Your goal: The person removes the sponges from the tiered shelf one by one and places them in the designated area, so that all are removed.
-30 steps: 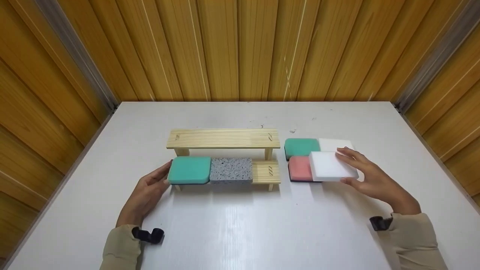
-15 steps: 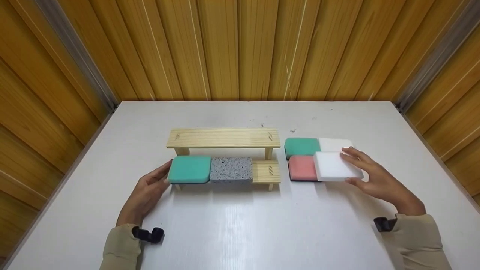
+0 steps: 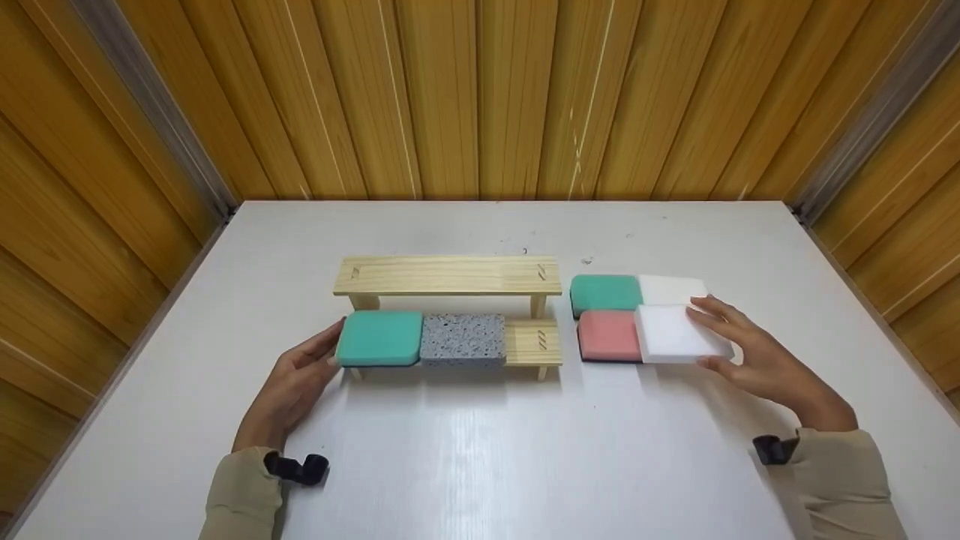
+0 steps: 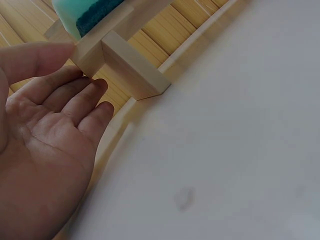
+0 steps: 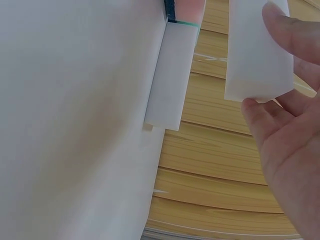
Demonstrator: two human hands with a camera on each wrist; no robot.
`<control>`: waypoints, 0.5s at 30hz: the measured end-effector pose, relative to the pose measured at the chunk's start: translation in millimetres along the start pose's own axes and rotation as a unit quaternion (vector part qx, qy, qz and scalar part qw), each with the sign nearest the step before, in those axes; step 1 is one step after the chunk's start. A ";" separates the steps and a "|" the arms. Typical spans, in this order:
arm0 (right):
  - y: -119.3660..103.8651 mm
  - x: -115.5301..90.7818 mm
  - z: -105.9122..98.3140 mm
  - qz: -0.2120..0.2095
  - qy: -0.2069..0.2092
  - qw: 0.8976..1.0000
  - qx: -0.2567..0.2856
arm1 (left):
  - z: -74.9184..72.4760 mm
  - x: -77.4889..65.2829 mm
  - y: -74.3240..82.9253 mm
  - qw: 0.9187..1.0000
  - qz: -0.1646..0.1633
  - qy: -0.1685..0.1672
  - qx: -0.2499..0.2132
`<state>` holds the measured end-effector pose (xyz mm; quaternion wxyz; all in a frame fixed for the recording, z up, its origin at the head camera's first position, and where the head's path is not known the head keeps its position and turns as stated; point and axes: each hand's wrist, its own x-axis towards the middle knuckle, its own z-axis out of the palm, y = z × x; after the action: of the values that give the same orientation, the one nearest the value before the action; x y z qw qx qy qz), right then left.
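Note:
My right hand (image 3: 757,367) holds a white sponge block (image 3: 681,334) between thumb and fingers. In the right wrist view, that block is raised clear of a second white sponge (image 5: 172,75) lying on the table. My left hand (image 3: 292,382) is at the left end of a low wooden shelf (image 3: 532,343); in the left wrist view its thumb and index fingertips are right at the plank's end, the other fingers loosely extended. On this shelf a teal sponge (image 3: 380,337) with a dark underside lies beside a grey speckled sponge block (image 3: 463,339).
A higher wooden shelf (image 3: 448,276), bare on top, stands behind the low one. To the right, a pink sponge (image 3: 609,334) and a green sponge (image 3: 604,292) lie on the white table (image 3: 465,465). Wood-patterned walls (image 3: 510,97) enclose the table's back and sides.
My right hand has shifted right with the white sponge block, uncovering more of the pink sponge. The left hand has stayed at the shelf's end.

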<state>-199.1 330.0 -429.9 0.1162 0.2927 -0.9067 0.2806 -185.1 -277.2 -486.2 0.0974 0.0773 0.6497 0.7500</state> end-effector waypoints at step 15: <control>5.2 -3.8 -1.3 0.009 -0.001 1.000 -0.001 | 0.8 -0.6 1.4 1.000 -0.005 0.005 0.007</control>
<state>-199.1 336.0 -432.5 0.1130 0.2845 -0.9099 0.2801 -184.4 -276.8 -484.6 0.0971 0.0713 0.6560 0.7451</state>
